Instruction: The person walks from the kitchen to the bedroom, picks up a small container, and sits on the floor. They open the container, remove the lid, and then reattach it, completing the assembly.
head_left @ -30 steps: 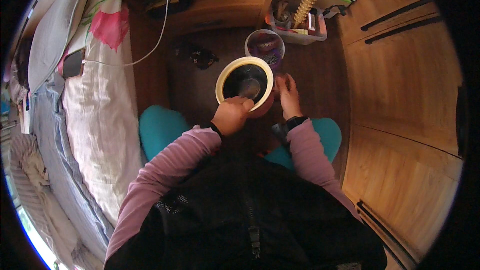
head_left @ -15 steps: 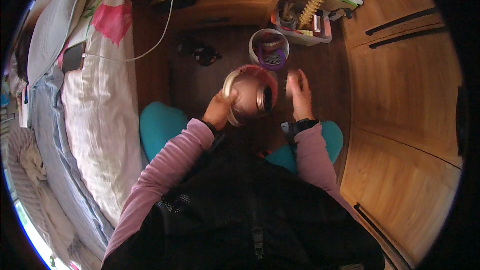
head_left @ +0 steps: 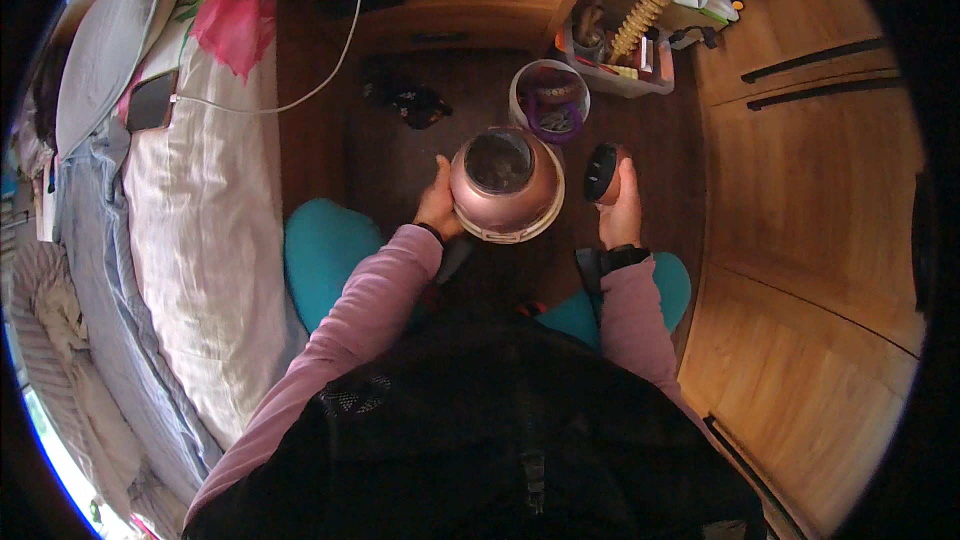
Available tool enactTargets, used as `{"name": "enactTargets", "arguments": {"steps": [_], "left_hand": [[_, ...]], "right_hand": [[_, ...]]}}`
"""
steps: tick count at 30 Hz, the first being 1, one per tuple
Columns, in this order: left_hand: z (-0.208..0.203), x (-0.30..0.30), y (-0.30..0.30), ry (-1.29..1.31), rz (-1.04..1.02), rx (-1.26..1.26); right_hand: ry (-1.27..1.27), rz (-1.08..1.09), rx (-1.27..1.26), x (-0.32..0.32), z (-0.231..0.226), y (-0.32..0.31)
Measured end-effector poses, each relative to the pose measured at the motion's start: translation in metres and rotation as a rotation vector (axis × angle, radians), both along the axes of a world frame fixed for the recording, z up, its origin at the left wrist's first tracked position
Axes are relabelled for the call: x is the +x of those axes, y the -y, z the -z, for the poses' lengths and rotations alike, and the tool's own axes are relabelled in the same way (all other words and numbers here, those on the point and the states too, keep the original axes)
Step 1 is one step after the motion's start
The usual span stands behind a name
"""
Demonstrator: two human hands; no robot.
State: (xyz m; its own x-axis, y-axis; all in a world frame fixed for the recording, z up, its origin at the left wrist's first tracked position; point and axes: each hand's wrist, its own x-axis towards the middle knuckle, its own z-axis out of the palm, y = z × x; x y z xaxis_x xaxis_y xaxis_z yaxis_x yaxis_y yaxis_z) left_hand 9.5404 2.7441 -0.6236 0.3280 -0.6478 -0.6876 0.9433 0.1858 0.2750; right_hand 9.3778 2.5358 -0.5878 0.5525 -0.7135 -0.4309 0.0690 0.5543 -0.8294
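Note:
My left hand grips the side of a round, pinkish-copper vessel with a pale rim band. Its wide, dark mouth faces up toward me; what lies inside is too dim to make out. To the right, apart from the vessel, my right hand is closed around a small round cap. The cap's dark underside faces left, and its outer side is pinkish.
Beyond the vessel stands a white bucket with a purple-rimmed item inside. A clear bin holds a ridged wooden roller. Wooden cabinets line the right. A bed with a phone on it lies left.
The vessel has turned so its mouth, which faced right, now faces up toward me. My right hand has rotated, bringing the cap's dark underside into sight.

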Motion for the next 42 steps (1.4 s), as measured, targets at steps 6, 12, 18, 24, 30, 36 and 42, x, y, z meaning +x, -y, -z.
{"name": "enactTargets", "arguments": {"steps": [6, 12, 18, 24, 30, 36, 42], "left_hand": [[0.024, -0.005, 0.002, 0.039, 0.050, -0.078], [0.034, -0.007, 0.001, 0.006, 0.032, -0.178], [0.029, -0.006, 0.002, -0.009, -0.005, -0.134], [0.036, -0.001, 0.000, -0.075, 0.042, 0.019], [-0.034, 0.000, 0.002, 0.798, 0.401, 0.341], [-0.084, 0.013, 0.010, 1.008, 0.288, 0.164], [-0.106, 0.013, 0.011, 0.913, 0.173, 0.073]], "right_hand": [[0.135, -0.225, -0.161, 0.011, -0.022, -0.018], [0.155, -0.145, -0.086, 0.009, -0.037, -0.014], [0.149, -0.137, -0.098, 0.008, -0.040, -0.011], [-0.035, -0.223, -0.192, 0.008, -0.047, -0.013], [-0.148, -0.514, -0.926, 0.020, -0.090, -0.018], [-0.195, -0.780, -1.386, 0.033, -0.125, -0.024], [-0.171, -0.785, -1.475, 0.025, -0.142, -0.034]]}}
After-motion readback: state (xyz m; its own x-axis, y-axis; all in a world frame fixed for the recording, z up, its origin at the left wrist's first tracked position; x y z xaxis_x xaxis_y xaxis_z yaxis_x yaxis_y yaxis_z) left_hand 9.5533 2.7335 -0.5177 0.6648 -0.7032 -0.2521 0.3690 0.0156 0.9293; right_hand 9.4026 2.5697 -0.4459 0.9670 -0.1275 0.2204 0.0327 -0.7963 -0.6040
